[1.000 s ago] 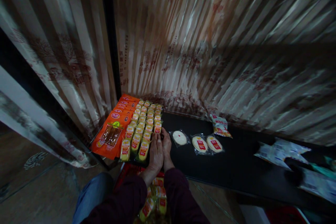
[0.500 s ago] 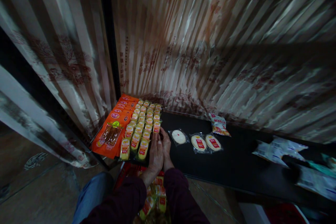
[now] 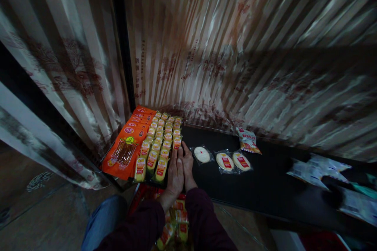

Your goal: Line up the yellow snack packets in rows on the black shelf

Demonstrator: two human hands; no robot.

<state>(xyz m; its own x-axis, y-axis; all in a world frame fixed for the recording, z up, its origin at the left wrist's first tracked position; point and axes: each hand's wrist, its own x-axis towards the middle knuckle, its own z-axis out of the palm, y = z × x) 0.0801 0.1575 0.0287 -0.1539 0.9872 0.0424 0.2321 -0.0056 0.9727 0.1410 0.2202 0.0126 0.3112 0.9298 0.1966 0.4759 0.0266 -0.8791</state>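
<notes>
Yellow wrapped snack cakes [image 3: 152,159] with red-and-white labels stand in several lines on the black shelf. My left hand [image 3: 176,174] and my right hand [image 3: 187,162] lie side by side at the right-hand line, fingers stretched forward and close together. Their fingertips close on the nearest wrapped cake [image 3: 177,142] of that line, left fingers at its front and right fingers along its right side. The hands hide its lower part. Below my forearms, a red box [image 3: 138,198] holds more of these wrapped cakes [image 3: 182,215].
Orange snack packets [image 3: 123,149] overlap left of the cakes, beside a dark upright post [image 3: 122,35]. Right along the shelf [image 3: 224,186] lie round flat cakes [image 3: 225,161] in clear wrap, a small snack bag [image 3: 249,140] and pale packets [image 3: 309,172]. Patterned sheeting [image 3: 220,55] hangs behind.
The hands keep their place at the right-hand line of cakes. The view shifts slightly, moving the shelf goods a little to the right in the picture.
</notes>
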